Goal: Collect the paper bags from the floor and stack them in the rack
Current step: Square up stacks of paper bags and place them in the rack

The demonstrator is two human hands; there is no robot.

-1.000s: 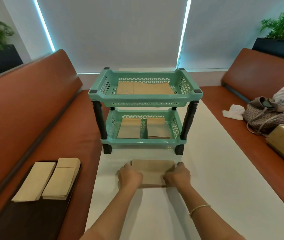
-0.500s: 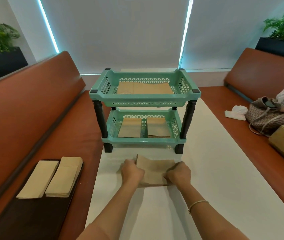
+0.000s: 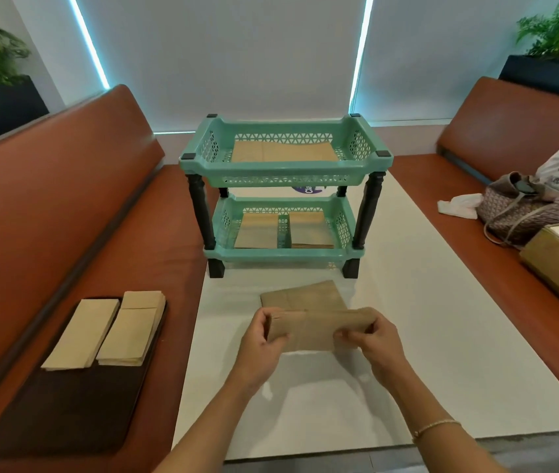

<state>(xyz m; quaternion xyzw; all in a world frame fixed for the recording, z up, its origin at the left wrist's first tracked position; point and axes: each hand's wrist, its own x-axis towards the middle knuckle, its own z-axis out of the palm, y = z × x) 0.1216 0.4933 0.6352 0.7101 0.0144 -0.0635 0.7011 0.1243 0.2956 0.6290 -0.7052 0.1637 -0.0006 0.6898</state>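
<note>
Now: left hand (image 3: 260, 339) and right hand (image 3: 373, 337) fingers pinch opposite ends of paper bags (image 3: 308, 331), lifted off surface (image 3: 424, 319). Keep stack squared, level; carry forward to rack (image 3: 284, 172) just beyond fingers, lower flat onto bags there.

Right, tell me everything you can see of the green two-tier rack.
The rack is mint-green plastic: two shallow basket trays with perforated triangle-pattern walls, joined by four dark turned posts with dark feet and corner caps. It stands upright on the white table, between the two brown benches, beyond both hands. The top tray holds flat brown paper bags; the bottom tray holds two separate stacks side by side. A purple sticker shows partly between the tiers. Neither hand touches it.
</note>
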